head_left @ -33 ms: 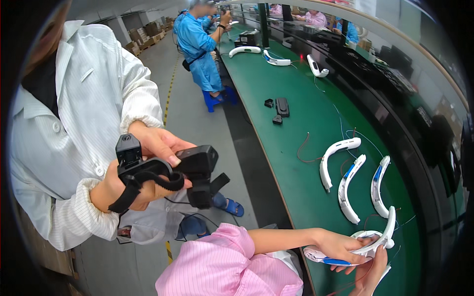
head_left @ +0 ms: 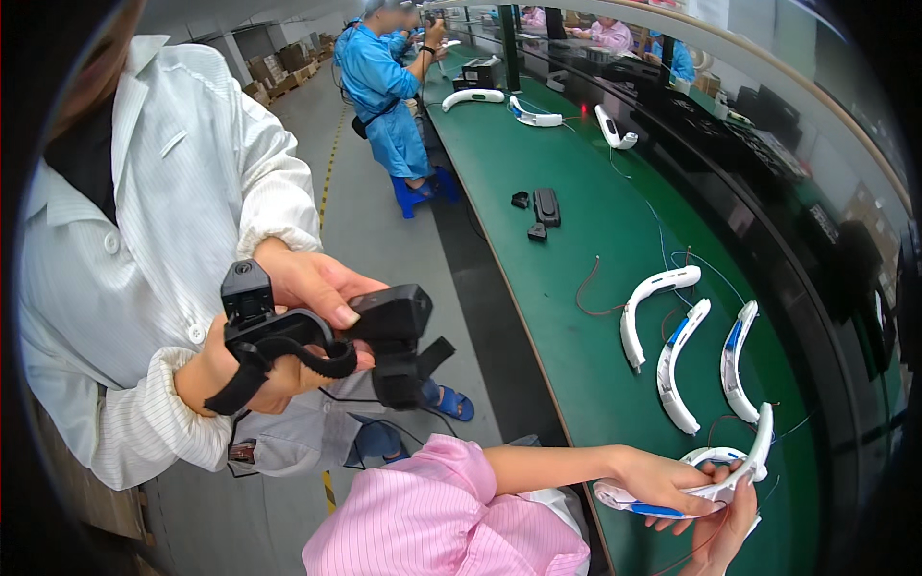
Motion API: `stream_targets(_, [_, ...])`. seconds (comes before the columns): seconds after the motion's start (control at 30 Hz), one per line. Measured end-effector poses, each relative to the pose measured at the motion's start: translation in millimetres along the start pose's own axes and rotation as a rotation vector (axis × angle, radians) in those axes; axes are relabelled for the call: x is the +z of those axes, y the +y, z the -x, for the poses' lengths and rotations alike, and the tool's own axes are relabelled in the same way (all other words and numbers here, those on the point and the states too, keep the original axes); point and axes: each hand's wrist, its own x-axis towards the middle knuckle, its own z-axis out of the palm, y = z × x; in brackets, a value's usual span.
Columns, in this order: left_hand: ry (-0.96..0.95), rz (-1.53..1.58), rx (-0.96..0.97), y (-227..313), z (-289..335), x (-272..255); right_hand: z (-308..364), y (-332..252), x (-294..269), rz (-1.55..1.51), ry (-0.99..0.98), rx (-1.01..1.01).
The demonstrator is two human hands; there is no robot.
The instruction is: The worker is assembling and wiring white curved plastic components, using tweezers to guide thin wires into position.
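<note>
At the lower right of the bench, my left hand is closed on a white curved housing with a blue strip. A pink striped sleeve covers my upper left arm. My right hand comes in from the lower edge, its fingers closed on a white curved shell. This shell stands up against the housing, and the hands partly hide where the two meet. A thin red wire runs beside my right hand.
Several white curved parts, one a curved band, lie beyond my hands with loose thin wires. Farther along the green bench are small black pieces. At left, a co-worker in a white coat holds a black strapped device. A person in blue works farther off.
The co-worker's black device has shifted very slightly to the right. My two hands have barely moved and still hold the white parts.
</note>
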Motion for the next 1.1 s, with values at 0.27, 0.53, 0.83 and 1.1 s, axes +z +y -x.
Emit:
stream_targets(0.27, [0.003,-0.229,0.076,-21.0,-14.3,2.6,13.9,-14.7,-14.9,-0.101,0.338,-0.196])
stream_targets(0.53, [0.197,-0.324,0.131,-32.4,-0.3,-10.9,38.7,-24.4,-44.4,-0.194,0.259,-0.341])
stream_targets(0.83, [0.341,0.076,0.282,-44.5,-8.4,0.6,-2.0,18.0,8.4,0.203,0.122,-0.108])
stream_targets(1.1, [0.311,0.348,0.094,-28.6,-11.8,-3.8,-14.0,4.7,5.1,-0.002,0.113,0.013])
